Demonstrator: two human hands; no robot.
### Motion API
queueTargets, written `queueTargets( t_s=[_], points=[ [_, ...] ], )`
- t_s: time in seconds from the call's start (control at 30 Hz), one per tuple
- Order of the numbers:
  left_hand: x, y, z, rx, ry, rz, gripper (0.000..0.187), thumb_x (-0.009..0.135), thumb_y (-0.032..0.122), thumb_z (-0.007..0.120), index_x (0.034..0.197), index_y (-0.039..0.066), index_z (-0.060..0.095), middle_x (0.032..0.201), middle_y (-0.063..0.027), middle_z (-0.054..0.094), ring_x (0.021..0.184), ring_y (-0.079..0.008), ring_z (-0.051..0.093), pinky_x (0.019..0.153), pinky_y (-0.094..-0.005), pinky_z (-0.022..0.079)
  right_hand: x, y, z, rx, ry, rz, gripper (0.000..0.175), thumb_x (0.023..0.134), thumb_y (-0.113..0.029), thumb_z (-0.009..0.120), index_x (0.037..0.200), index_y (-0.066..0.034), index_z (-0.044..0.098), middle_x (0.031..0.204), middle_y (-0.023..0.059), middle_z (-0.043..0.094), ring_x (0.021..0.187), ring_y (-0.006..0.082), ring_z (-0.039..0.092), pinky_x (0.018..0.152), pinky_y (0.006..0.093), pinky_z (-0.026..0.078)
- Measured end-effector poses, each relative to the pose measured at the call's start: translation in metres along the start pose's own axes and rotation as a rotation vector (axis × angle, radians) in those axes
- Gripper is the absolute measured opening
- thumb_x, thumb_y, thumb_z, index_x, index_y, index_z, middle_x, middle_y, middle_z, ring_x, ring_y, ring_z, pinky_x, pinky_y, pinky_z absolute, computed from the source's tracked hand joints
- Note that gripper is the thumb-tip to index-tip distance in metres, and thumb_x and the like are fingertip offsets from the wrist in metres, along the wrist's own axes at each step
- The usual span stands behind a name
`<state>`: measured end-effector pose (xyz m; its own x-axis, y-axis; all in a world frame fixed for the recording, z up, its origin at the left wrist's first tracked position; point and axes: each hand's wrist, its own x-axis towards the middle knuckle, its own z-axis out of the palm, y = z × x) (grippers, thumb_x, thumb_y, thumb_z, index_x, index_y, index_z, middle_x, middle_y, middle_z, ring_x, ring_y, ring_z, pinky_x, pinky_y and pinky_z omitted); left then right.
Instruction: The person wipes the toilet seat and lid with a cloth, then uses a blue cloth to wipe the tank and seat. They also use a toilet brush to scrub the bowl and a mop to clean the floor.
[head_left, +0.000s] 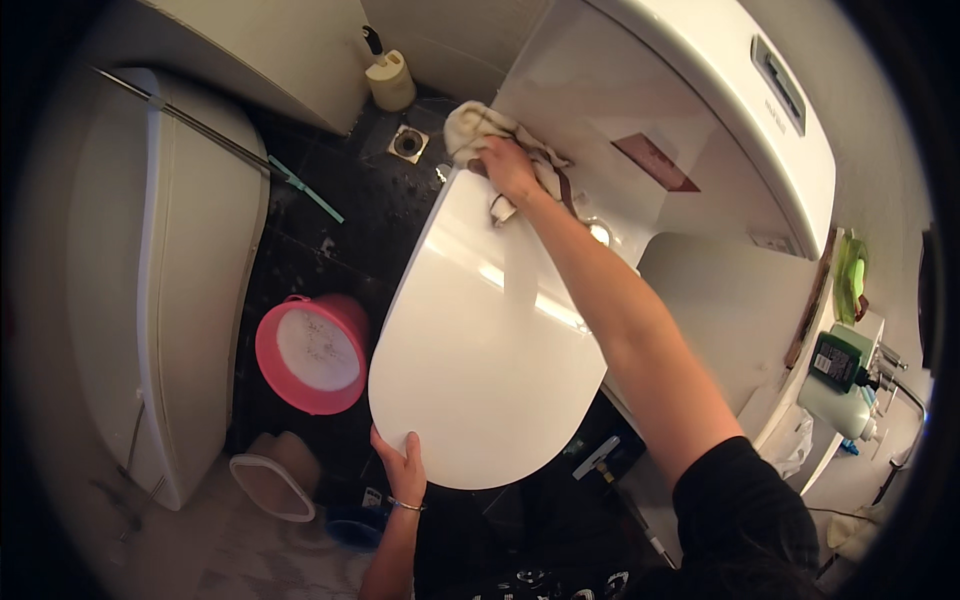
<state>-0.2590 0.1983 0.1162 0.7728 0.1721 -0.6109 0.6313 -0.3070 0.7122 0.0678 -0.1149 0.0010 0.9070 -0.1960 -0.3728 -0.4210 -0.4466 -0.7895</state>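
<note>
A white toilet lid (480, 360) lies lowered in front of me, glossy under the light. My left hand (401, 461) grips its front left edge, thumb on top and fingers around the rim. At the rear left corner of the toilet, my right hand (510, 169) presses a crumpled cream cloth with brown stripes (476, 131). Part of that cloth trails along the back of the lid, against the base of the white tank (577, 82). My right forearm crosses over the lid and hides some of its right side.
Left of the toilet stands a pink bucket (360, 315) of foamy water, near a bathtub (199, 300). A squeegee (307, 190) leans there. A toilet brush holder (391, 82), a floor drain (409, 142) and a waste bin (274, 487) are about. Bottles (836, 360) crowd the sink counter at right.
</note>
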Motion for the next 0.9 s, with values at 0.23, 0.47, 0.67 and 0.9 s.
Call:
queueTargets(
  t_s=[0.23, 0.47, 0.67, 0.9],
  points=[
    [0.004, 0.002, 0.002, -0.07, 0.0, -0.055, 0.063, 0.086, 0.009, 0.054, 0.135, -0.002, 0.015, 0.128, -0.022, 0.037, 0.111, -0.0287, 0.046, 0.093, -0.037, 0.039, -0.072, -0.084, -0.048, -0.225, 0.757, -0.813, 0.027, 0.081, -0.005, 0.053, 0.108, -0.002, 0.057, 0.106, 0.0182, 0.053, 0.099, 0.0344, 0.052, 0.082, 0.0391, 0.045],
    [-0.001, 0.003, 0.0, -0.065, 0.036, -0.02, 0.06, 0.085, 0.007, 0.053, 0.133, -0.003, 0.019, 0.126, -0.0214, 0.038, 0.111, -0.0291, 0.046, 0.094, -0.0372, 0.038, -0.094, -0.184, -0.107, -0.291, 0.752, -1.06, 0.027, 0.073, 0.001, 0.055, 0.098, -0.0042, 0.064, 0.099, 0.017, 0.059, 0.096, 0.0351, 0.054, 0.085, 0.0425, 0.044],
    [0.0, 0.003, -0.008, -0.089, -0.017, 0.007, 0.06, 0.082, 0.005, 0.053, 0.131, -0.005, 0.021, 0.124, -0.0213, 0.04, 0.108, -0.0286, 0.048, 0.092, -0.0364, 0.04, -0.072, -0.253, -0.191, -0.971, 0.568, -0.776, 0.019, 0.082, -0.022, 0.057, 0.096, -0.0088, 0.058, 0.096, 0.0095, 0.058, 0.093, 0.0276, 0.054, 0.08, 0.0389, 0.04],
    [-0.001, 0.013, -0.016, -0.051, -0.029, -0.041, 0.058, 0.081, 0.008, 0.053, 0.129, -0.005, 0.023, 0.121, -0.022, 0.043, 0.105, -0.0291, 0.051, 0.09, -0.0364, 0.042, -0.175, -0.133, -0.238, -0.917, 0.621, -0.654, 0.034, 0.07, -0.001, 0.061, 0.104, -0.003, 0.056, 0.111, 0.0152, 0.055, 0.11, 0.0328, 0.049, 0.095, 0.0416, 0.036]
  ],
)
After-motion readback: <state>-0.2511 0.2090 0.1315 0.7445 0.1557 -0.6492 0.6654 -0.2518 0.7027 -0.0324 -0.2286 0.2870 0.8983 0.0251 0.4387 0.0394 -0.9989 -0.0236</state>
